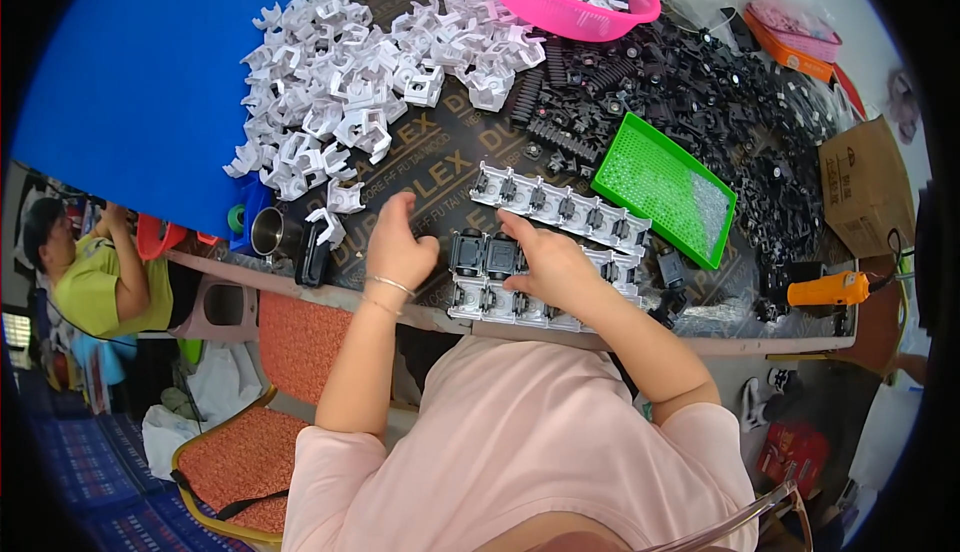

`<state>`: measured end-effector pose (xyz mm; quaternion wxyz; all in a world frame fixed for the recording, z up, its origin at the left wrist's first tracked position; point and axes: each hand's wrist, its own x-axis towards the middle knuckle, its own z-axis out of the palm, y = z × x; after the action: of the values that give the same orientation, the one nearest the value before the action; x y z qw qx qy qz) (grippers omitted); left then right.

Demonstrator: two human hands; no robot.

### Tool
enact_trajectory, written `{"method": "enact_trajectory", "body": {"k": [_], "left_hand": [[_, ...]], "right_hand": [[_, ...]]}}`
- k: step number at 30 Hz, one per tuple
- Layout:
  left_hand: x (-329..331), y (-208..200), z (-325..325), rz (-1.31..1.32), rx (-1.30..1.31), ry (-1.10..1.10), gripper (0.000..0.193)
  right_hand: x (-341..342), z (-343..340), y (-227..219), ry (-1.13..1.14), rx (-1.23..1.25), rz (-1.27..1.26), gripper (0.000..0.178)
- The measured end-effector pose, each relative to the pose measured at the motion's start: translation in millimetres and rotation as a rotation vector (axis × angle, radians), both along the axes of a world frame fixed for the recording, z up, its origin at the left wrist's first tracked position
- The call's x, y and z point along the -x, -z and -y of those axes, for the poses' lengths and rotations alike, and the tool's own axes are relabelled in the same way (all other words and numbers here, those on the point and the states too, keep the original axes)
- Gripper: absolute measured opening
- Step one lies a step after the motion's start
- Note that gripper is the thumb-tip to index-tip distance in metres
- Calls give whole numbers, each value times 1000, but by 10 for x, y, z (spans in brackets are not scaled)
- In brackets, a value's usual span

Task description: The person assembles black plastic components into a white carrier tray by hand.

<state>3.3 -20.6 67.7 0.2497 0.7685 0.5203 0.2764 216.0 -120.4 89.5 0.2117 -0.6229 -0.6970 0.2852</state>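
Observation:
Rows of white plastic housings with black inserts lie side by side in front of me: a far row (560, 204) and a near row (490, 300). Between them, two black square parts sit at the left end of a middle row. My right hand (555, 264) is over this row, its index finger and thumb closed about the right-hand black square part (502, 256). To the left, my left hand (402, 247) is held above the table with its thumb apart from the fingers and nothing in it. My right palm hides part of the middle row.
White plastic pieces (320, 102) are heaped at far left, small black parts (640, 72) at far right. Around them are a pink basket (575, 24), green tray (612, 167), metal cup (268, 232), orange-handled tool (828, 289) and cardboard box (866, 187). Another person (120, 287) sits at left.

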Motion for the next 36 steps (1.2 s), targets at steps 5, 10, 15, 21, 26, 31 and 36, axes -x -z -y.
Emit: {"method": "enact_trajectory", "body": {"k": [5,10,15,21,26,31,36], "left_hand": [[-533,-131,394,-38,-98,168,63],[-630,51,375,-94,133,196,73],[-704,72,387,-106,188,178,70],[-969,-87,465,-224,259,76,61],[-933,-95,470,-43,177,56,53],[-514,-37,223,140,58,209,55],[-101,70,214,100,9,91,55]], "right_hand": [[20,-10,-5,13,37,11,90],[29,-4,25,25,39,-10,92],[11,-8,97,11,22,-17,92],[0,-4,51,16,-123,-49,86],[7,-26,111,16,-111,-67,82],[-6,44,-55,-18,59,-9,94],[-570,-47,-349,215,-283,-165,66]]}}
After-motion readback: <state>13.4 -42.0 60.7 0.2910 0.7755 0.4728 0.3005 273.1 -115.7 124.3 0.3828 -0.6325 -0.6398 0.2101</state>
